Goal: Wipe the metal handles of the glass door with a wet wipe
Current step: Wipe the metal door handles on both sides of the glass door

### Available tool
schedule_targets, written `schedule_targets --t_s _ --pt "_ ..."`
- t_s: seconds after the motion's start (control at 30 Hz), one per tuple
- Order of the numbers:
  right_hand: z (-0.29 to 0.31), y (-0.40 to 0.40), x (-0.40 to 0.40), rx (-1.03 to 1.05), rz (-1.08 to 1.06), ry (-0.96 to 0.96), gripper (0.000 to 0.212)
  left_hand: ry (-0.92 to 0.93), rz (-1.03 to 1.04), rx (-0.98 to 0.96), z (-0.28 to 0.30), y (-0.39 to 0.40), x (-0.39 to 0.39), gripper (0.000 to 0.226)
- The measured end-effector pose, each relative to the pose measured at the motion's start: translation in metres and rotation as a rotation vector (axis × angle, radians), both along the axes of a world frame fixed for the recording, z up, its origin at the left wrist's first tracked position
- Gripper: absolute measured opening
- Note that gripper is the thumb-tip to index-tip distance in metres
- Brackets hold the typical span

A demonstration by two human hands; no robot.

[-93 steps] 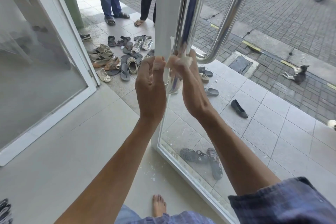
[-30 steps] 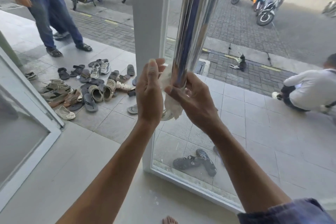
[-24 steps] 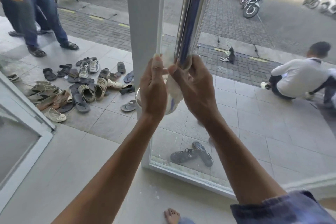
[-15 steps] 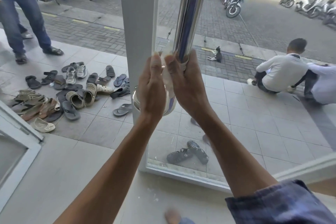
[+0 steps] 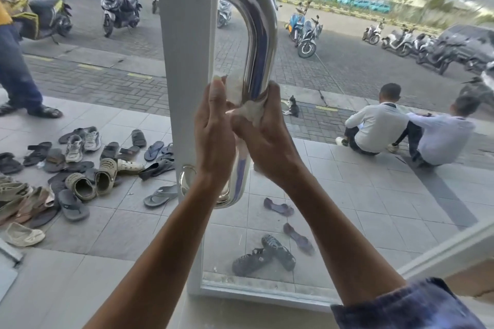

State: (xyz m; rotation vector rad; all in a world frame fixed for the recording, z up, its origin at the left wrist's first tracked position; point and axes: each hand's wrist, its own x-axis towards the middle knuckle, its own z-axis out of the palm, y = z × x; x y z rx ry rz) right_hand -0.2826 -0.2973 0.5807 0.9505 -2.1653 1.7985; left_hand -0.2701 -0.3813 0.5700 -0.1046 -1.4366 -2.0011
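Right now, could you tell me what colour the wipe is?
White, seen in the head view: the wipe against the handle.

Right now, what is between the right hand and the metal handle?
In the head view, a white wet wipe lies between the right hand and the metal handle.

Bright daylight, blurred wide-angle edges

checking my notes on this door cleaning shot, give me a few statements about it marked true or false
1. The right hand holds a white wipe against the metal handle. True.
2. The left hand grips a spray bottle. False: it holds no bottle; it is raised beside the handle.
3. The wipe is at the handle's top bend. False: it is on the straight part, below the bend.
4. Shoes lie on the tiles outside. True.
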Motion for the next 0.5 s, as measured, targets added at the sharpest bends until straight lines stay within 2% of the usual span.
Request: schedule_targets --t_s 0.1,0.3,0.5 --pt "0.011 -0.001 -0.001 0.042 -0.112 0.06 0.029 0.004 0.019 0.013 0.007 -0.003 0.0 0.039" --pt "0.044 -0.014 -0.007 -0.031 -0.27 0.161 0.03 0.038 0.045 -0.037 0.021 -0.013 -0.003 0.043" --pt "0.053 -0.018 -0.005 -0.009 -0.319 0.221 0.033 0.062 0.017 -0.047 0.031 -0.016 -0.004 0.042"
